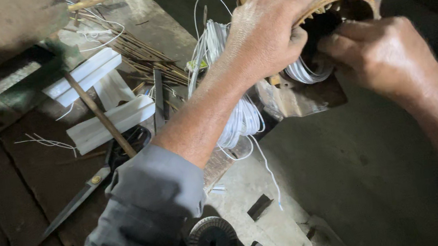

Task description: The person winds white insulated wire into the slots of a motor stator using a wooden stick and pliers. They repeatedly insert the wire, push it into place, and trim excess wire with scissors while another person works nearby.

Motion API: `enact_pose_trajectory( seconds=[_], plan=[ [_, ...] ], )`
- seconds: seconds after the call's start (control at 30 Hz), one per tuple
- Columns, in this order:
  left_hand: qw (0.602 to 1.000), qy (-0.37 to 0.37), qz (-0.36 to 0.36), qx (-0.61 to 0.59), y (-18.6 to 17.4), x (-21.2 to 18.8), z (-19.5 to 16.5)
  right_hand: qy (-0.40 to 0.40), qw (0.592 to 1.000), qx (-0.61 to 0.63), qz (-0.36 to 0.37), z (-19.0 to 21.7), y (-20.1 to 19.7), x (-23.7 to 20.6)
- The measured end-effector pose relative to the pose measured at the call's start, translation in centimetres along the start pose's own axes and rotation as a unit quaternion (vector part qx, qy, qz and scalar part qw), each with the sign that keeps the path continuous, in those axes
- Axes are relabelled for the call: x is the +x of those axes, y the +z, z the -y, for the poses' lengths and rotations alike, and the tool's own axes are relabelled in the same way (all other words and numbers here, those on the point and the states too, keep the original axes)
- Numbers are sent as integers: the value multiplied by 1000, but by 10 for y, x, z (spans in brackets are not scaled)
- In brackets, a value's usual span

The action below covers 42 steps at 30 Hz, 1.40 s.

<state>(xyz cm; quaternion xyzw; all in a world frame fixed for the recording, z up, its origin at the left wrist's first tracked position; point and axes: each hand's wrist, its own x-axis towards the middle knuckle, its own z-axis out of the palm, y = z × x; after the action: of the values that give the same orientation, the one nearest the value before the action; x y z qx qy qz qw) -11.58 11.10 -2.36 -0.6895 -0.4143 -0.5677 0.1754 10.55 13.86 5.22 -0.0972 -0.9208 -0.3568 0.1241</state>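
Rusty stator housing (305, 94) on tabletop (350, 179): left hand (269, 32) clamps its rim, right hand (379, 54) with fingers pinched on white wire (302, 72) at the bore; winding step apparently underway, likely calling for careful seating in slots; scissors (91, 182) lie nearby.

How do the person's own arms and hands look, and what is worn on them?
Both hands, the left hand and the right hand, are bare, without gloves, rings or a watch. The left forearm is bare too; its grey sleeve is rolled up toward the elbow.
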Motion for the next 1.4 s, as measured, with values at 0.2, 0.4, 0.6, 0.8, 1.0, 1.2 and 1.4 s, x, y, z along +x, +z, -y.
enact_pose_trajectory(
  seconds=[0.2,0.4,0.6,0.8,1.0,1.2,1.4],
  plan=[
    [1000,-13,-7,-13,3,-2,2,47,994,-62,-75,11,8,28],
    [999,-16,-3,-27,1,-3,3,72,995,9,-64,25,-14,1],
    [1000,-23,3,-12,4,-1,2,148,984,5,-100,37,3,-41],
    [1000,-9,-21,-5,5,-4,3,176,978,-12,-114,38,-1,-28],
    [1000,-21,-10,4,5,-3,2,159,975,-58,-142,33,16,-12],
    [1000,-12,-17,20,7,-2,1,290,943,27,-160,23,61,-63],
    [1000,-19,-7,17,6,-3,1,234,953,20,-192,49,63,-64]
  ],
)
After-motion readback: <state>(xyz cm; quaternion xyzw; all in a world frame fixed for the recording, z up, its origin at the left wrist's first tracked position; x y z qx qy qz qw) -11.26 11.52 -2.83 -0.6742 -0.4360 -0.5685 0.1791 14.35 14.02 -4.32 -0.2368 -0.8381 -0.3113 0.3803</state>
